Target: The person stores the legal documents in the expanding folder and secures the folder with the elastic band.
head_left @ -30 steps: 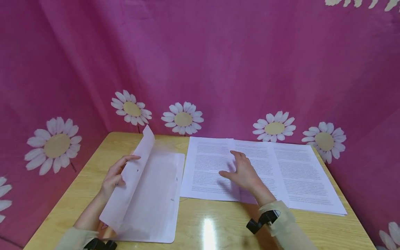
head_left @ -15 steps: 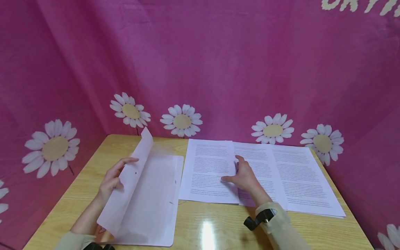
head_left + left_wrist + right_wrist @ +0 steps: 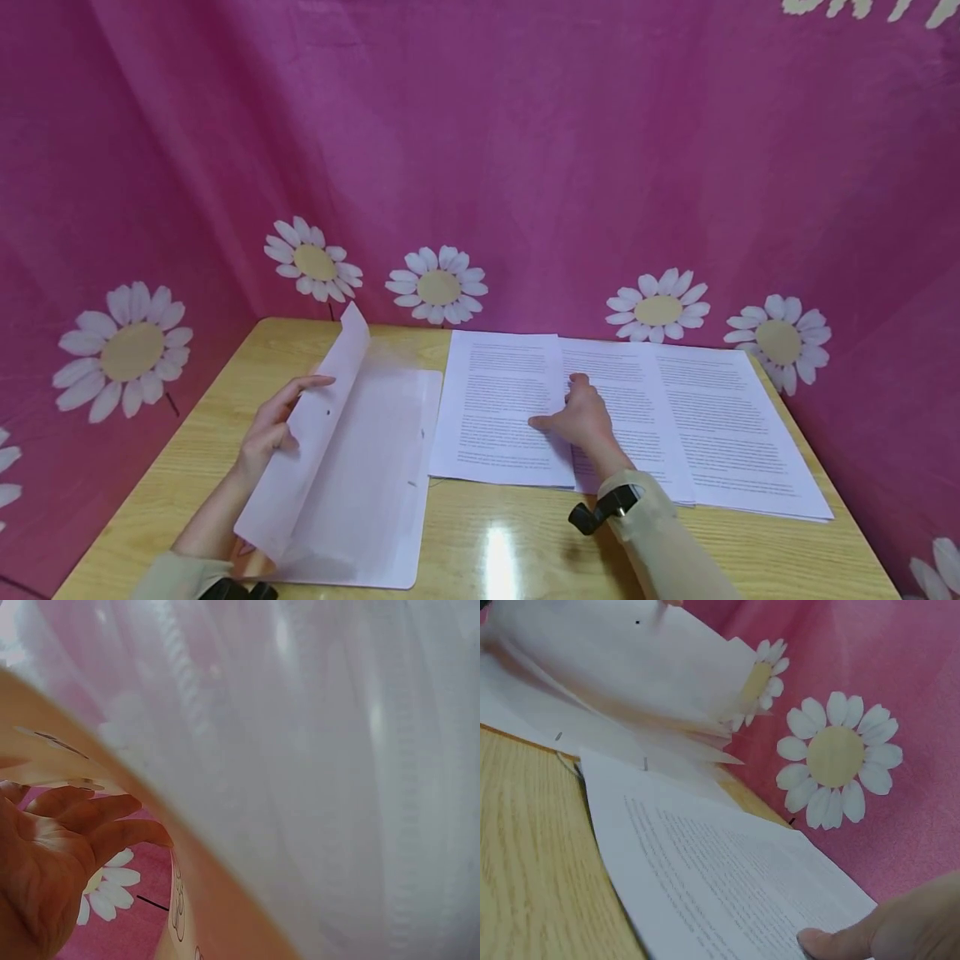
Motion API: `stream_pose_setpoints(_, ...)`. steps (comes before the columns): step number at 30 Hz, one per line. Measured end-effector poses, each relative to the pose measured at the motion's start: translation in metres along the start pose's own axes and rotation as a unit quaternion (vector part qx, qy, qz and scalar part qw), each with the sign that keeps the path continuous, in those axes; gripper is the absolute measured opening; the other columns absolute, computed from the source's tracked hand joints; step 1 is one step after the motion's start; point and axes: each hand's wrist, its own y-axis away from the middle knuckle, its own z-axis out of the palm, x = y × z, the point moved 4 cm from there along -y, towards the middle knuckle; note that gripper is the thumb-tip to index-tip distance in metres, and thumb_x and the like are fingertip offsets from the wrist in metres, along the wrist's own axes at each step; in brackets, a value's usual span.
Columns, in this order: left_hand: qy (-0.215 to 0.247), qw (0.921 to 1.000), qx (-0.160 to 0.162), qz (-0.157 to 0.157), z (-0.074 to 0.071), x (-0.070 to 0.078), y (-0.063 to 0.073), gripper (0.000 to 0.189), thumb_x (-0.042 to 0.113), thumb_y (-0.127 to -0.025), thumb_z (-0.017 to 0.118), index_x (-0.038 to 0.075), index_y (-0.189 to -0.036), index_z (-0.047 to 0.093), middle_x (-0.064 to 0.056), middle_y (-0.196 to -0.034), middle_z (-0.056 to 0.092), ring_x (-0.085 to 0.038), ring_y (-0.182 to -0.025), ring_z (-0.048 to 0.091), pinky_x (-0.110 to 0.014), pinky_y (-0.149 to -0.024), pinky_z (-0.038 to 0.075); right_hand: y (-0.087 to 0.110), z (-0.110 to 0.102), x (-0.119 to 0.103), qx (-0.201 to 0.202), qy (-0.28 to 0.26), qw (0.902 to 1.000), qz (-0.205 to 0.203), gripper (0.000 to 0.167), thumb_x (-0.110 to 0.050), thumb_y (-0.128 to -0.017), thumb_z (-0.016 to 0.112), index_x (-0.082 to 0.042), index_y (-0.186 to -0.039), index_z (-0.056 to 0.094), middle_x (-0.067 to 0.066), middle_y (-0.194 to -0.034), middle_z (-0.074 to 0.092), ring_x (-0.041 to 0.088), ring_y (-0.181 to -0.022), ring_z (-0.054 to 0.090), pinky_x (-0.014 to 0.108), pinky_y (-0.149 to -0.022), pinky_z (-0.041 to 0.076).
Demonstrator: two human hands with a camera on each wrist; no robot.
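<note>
A folder (image 3: 360, 475) with clear sleeves inside and an orange outer side lies at the left of the table. My left hand (image 3: 270, 425) grips its raised front cover; in the left wrist view the curled fingers (image 3: 112, 817) reach the orange outer side. Three printed sheets, or stacks of them, overlap side by side: left (image 3: 495, 417), middle (image 3: 622, 417) and right (image 3: 742, 433). My right hand (image 3: 585, 417) lies where the left and middle ones meet. Its thumb (image 3: 832, 943) touches the left sheet, while its fingers reach over the middle one; their tips are partly hidden.
The wooden table (image 3: 472, 542) ends at a pink curtain (image 3: 525, 167) printed with daisies, which hangs behind and on both sides. Each wrist carries a dark camera strap, the right one (image 3: 607, 508) just in front of the sheets.
My right hand has come down onto the sheets, its thumb and fingers drawing closer together. The left hand and the raised cover have stayed in place.
</note>
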Motion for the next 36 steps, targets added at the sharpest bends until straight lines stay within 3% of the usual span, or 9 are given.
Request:
stream_pose_setpoints(8,-0.003,1.0,0.004,0.0,-0.001,-0.001,0.0,0.072,-0.001,-0.073,0.044,0.021,-0.139,0.064,-0.009,-0.135,0.054,-0.029,-0.108,0.054,-0.037,-0.081,0.052,0.0,-0.002,-0.006,-0.022,0.03,0.9991,0.023,0.081,-0.03,-0.072,0.096,0.013,-0.128,0.056,0.026,-0.114,0.065,0.037,-0.101,0.061,0.052,-0.094,0.049)
stream_pose_setpoints(14,-0.006,1.0,0.006,-0.004,-0.001,-0.001,0.0,0.072,-0.001,-0.073,0.044,0.02,-0.139,0.064,-0.009,-0.136,0.054,-0.028,-0.109,0.054,-0.037,-0.081,0.052,0.001,-0.002,-0.011,-0.015,0.08,0.9963,0.029,0.082,-0.034,-0.07,0.098,0.013,-0.121,0.055,0.03,-0.113,0.054,0.04,-0.096,0.058,0.054,-0.089,0.05)
stream_pose_setpoints(18,-0.006,0.9999,0.006,-0.005,-0.001,0.0,-0.001,0.072,-0.001,-0.074,0.045,0.02,-0.14,0.063,-0.008,-0.139,0.053,-0.028,-0.11,0.054,-0.037,-0.082,0.052,0.0,-0.004,-0.015,-0.013,0.096,0.9949,0.029,0.073,-0.033,-0.068,0.099,0.009,-0.109,0.055,0.026,-0.101,0.06,0.037,-0.088,0.06,0.052,-0.084,0.052)
stream_pose_setpoints(23,-0.005,0.9999,0.007,-0.005,-0.002,0.0,0.0,0.071,0.0,-0.074,0.044,0.02,-0.14,0.063,-0.008,-0.138,0.054,-0.028,-0.109,0.054,-0.037,-0.081,0.052,-0.003,-0.003,-0.014,-0.025,0.071,0.9963,0.041,0.068,-0.029,-0.068,0.1,0.006,-0.106,0.057,0.018,-0.095,0.062,0.032,-0.085,0.057,0.047,-0.083,0.05)
stream_pose_setpoints(30,-0.002,1.0,0.006,-0.002,-0.002,-0.001,0.0,0.072,0.0,-0.073,0.044,0.02,-0.139,0.063,-0.008,-0.136,0.055,-0.028,-0.109,0.054,-0.037,-0.081,0.051,-0.001,-0.002,-0.008,-0.036,0.025,0.998,0.045,0.071,-0.025,-0.074,0.095,0.011,-0.121,0.056,0.023,-0.108,0.064,0.034,-0.093,0.06,0.05,-0.089,0.051)
stream_pose_setpoints(36,0.001,1.0,0.0,-0.001,-0.003,-0.001,0.001,0.072,-0.001,-0.074,0.044,0.019,-0.141,0.063,-0.009,-0.134,0.055,-0.027,-0.109,0.054,-0.036,-0.081,0.052,0.003,-0.003,-0.01,-0.061,-0.075,0.9953,-0.006,0.055,-0.016,-0.082,0.084,0.01,-0.121,0.055,0.024,-0.112,0.066,0.032,-0.096,0.065,0.049,-0.088,0.053)
